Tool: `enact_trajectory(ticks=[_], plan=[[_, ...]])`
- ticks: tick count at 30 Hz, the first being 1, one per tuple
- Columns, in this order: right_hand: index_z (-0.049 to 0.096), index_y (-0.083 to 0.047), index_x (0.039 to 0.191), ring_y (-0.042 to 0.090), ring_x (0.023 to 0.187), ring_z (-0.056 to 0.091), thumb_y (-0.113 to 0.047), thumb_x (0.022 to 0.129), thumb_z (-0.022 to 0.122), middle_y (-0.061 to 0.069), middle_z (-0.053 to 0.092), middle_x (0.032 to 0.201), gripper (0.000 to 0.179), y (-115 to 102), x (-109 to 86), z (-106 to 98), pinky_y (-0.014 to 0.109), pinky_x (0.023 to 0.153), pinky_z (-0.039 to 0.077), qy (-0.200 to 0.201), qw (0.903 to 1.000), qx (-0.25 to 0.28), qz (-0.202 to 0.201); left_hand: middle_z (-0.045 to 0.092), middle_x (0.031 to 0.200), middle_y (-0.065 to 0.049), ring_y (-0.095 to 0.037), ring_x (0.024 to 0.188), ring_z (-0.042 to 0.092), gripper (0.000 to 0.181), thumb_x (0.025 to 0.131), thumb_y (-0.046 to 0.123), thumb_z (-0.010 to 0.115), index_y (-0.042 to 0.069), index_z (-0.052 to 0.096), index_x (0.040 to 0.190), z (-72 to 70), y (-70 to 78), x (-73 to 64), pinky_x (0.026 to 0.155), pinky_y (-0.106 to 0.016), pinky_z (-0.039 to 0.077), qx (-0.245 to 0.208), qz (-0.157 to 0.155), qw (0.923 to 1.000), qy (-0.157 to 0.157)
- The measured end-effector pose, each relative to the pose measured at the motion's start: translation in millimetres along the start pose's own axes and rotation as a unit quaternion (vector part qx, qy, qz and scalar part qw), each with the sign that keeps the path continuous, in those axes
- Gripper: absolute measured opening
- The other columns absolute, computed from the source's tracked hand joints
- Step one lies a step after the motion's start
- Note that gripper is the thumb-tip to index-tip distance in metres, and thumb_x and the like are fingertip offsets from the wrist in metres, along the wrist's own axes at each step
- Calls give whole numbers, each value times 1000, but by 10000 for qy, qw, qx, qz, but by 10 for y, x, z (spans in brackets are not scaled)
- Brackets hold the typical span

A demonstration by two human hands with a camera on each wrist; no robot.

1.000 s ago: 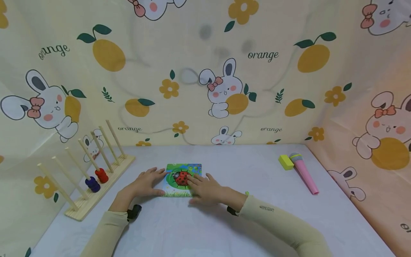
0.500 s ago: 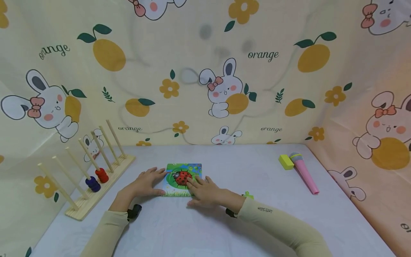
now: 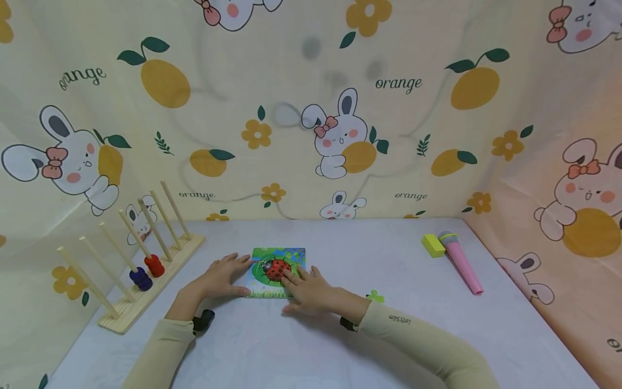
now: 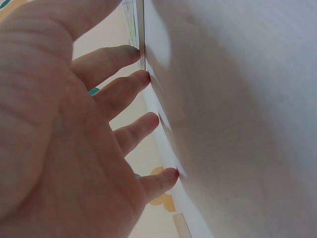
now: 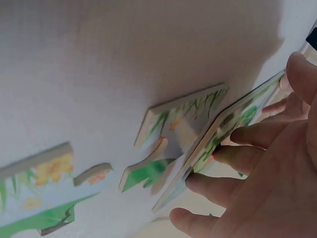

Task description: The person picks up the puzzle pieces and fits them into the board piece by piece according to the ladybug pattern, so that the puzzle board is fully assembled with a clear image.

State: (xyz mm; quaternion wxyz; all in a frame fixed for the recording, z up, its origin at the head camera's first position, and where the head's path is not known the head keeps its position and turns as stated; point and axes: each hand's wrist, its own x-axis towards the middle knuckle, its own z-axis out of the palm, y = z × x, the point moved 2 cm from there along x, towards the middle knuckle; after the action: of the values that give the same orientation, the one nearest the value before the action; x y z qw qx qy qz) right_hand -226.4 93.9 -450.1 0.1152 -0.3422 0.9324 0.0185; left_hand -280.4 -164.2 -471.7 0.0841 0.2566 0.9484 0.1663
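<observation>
A ladybug picture puzzle [image 3: 264, 281] lies flat on the table between the two hands. My left hand [image 3: 221, 278] spreads its fingers at the puzzle's left edge; in the left wrist view, fingertips [image 4: 143, 75] touch the table and the puzzle's side. My right hand [image 3: 313, 292] lays nearly straight fingers [image 5: 237, 156] over the puzzle's right part. A loose puzzle piece [image 5: 198, 106] with grass printed on it sits beside the puzzle's edge under the right palm, hidden in the head view. Another puzzle piece [image 5: 49, 173], with yellow flowers, lies farther off, mostly behind the right wrist.
A wooden peg rack [image 3: 160, 283] stands at the left, with blue beads [image 3: 141, 279] and red beads [image 3: 154, 266] on two of its pegs. At the back right lie a yellow block [image 3: 433, 245] and a pink toy microphone [image 3: 461, 265]. A printed cloth hangs behind the table.
My right hand has slid slightly left and toward the near side, uncovering more of the green piece behind its wrist. The left hand has stayed in place.
</observation>
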Motion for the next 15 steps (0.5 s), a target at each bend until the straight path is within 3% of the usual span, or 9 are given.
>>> enact_trajectory(ticks=[15], plan=[[34,-19,157,40,147,23,-60,98,47,6,26,163,72,38,91,-7,64,115,18,-107,9998,169,-50,39,155,-18,-51,143,25,87,81,56,76,9,47,149,-10,15,-5,106,-75,22,9,21,10000,18]])
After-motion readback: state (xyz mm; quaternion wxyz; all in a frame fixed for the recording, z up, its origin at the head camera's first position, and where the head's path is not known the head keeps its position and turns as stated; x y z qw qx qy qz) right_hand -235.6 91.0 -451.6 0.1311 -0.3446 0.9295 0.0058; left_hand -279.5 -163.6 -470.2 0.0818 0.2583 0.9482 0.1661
